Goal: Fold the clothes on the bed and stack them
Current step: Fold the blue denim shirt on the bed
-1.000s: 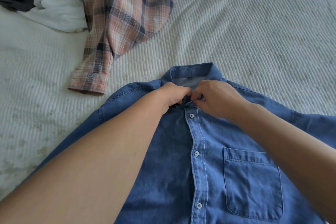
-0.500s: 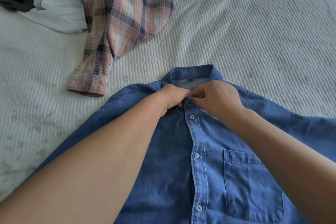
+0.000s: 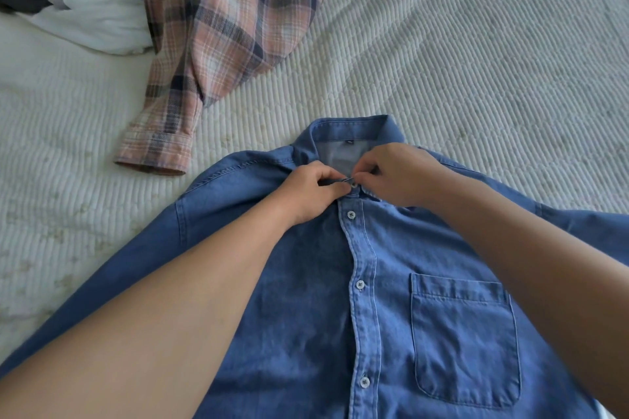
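Since a moment ago: top button (image 3: 354, 184) now visible between fingertips. Left hand (image 3: 315, 188) and right hand (image 3: 396, 173) pinching collar of one denim shirt (image 3: 306, 282), flat on bed (image 3: 476, 61). Four buttons, one pocket (image 3: 464, 340), one plaid shirt (image 3: 218, 27).

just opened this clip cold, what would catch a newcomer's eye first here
A blue denim button-up shirt lies spread face up across the near part of the white quilted bedspread. The left hand and right hand pinch its collar at the top button. Beyond, at upper left, a pink plaid flannel shirt lies crumpled.
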